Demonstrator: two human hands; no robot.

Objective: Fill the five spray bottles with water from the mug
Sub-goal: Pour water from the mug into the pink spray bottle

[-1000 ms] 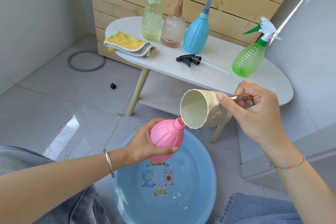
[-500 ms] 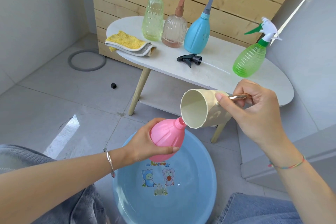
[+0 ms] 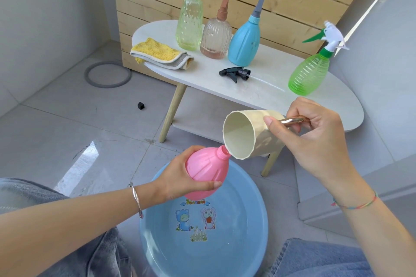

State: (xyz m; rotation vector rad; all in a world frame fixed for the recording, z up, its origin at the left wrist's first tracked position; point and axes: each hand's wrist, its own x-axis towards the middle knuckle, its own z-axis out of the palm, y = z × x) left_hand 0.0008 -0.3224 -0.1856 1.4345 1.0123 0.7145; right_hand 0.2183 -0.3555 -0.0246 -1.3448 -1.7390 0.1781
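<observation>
The left hand (image 3: 177,177) wraps its fingers round the uncapped pink spray bottle (image 3: 206,175), tilted above the blue basin (image 3: 254,240); the right hand (image 3: 315,139) pinches the metal handle (image 3: 292,120) of the cream mug (image 3: 247,135), tipped on its side, rim touching the bottle's neck; four capped spray bottles stand on the white table (image 3: 258,94) behind, beside a loose black spray head (image 3: 235,72) and a yellow cloth (image 3: 161,54).

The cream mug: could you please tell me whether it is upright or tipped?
Tipped: the mug lies nearly on its side, lower rim at the uncapped neck of the pink bottle.
</observation>
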